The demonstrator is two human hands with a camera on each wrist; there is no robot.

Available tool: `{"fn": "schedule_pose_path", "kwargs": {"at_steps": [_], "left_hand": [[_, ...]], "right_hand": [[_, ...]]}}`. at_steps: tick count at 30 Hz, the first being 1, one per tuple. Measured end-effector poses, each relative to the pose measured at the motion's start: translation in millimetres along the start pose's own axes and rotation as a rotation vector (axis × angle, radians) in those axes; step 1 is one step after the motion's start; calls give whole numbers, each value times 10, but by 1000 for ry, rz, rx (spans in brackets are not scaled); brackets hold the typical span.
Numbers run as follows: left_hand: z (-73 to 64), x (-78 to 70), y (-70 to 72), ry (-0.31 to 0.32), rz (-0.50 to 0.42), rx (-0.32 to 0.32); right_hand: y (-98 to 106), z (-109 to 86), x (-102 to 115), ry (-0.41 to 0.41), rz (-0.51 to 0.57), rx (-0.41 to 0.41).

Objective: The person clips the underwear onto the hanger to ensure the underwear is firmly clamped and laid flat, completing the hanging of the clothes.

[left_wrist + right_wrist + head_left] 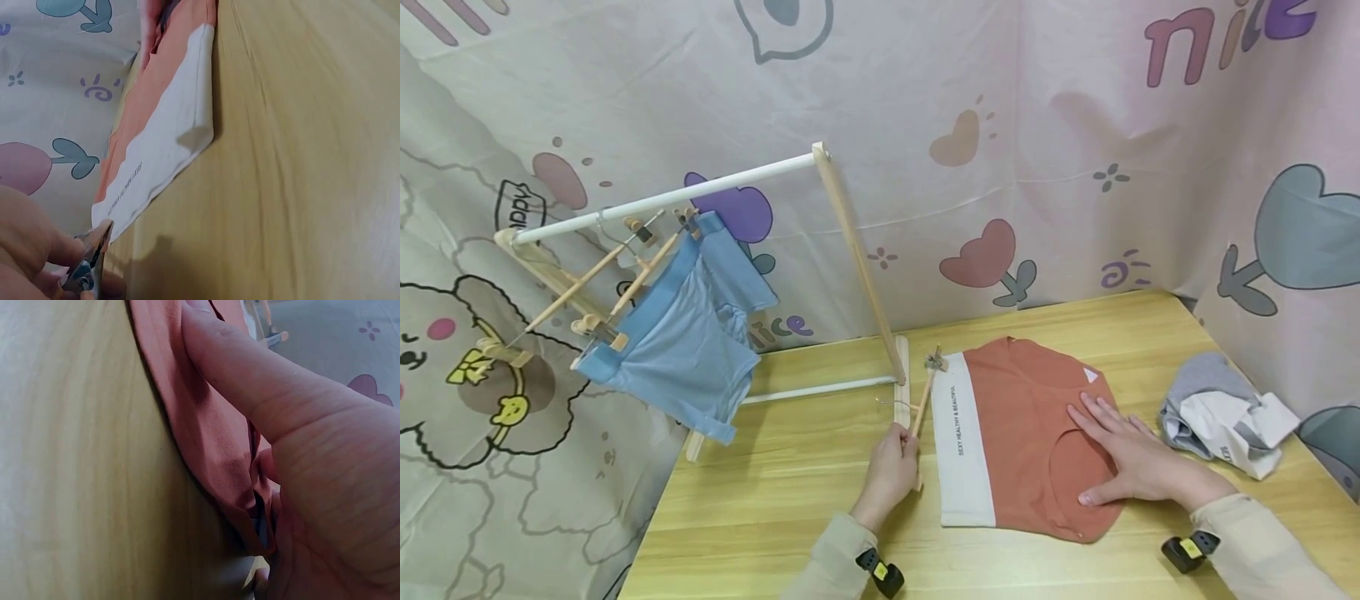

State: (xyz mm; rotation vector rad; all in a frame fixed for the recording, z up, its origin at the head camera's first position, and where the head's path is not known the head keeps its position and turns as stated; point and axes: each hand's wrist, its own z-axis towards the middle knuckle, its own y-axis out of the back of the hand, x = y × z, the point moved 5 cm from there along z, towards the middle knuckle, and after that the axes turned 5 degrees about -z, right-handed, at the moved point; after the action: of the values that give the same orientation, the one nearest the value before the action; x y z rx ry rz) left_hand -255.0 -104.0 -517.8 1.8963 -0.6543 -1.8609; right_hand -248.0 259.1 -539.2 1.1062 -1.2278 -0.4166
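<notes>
Orange briefs (1022,433) with a white waistband (964,450) lie flat on the table, waistband toward the left. My left hand (889,468) holds the near end of a wooden clip hanger (923,400), which lies alongside the waistband. In the left wrist view, fingers pinch a metal-and-wood clip (87,262) close to a waistband corner; whether cloth is in it I cannot tell. The hanger's far clip (936,362) sits at the waistband's far corner. With fingers spread, my right hand (1138,458) rests on the briefs' right part.
A wooden drying rack with a white top bar (700,190) stands at the left. Light-blue shorts (688,333) hang there on a clip hanger, beside another wooden hanger (580,279). Crumpled grey and white cloth (1221,412) lies at the table's right. A printed curtain (1075,167) closes off the back.
</notes>
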Motion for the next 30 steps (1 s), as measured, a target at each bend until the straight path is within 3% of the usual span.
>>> {"fn": "schedule_pose_path", "kwargs": {"at_steps": [6, 12, 16, 20, 25, 30], "left_hand": [[-33, -11, -33, 22, -36, -44], [-45, -8, -52, 38, 26, -58], [8, 146, -98, 49, 101, -63], [102, 349, -127, 25, 156, -73], [115, 373, -80, -10, 149, -56], [-22, 150, 6, -28, 101, -2]], "right_hand": [[-5, 2, -9, -3, 1, 2], [6, 1, -10, 3, -10, 2], [8, 16, 5, -2, -36, 16], [56, 44, 80, -1, -151, 7], [112, 111, 466, 44, -305, -77], [-65, 180, 1154, 249, -325, -176]]}}
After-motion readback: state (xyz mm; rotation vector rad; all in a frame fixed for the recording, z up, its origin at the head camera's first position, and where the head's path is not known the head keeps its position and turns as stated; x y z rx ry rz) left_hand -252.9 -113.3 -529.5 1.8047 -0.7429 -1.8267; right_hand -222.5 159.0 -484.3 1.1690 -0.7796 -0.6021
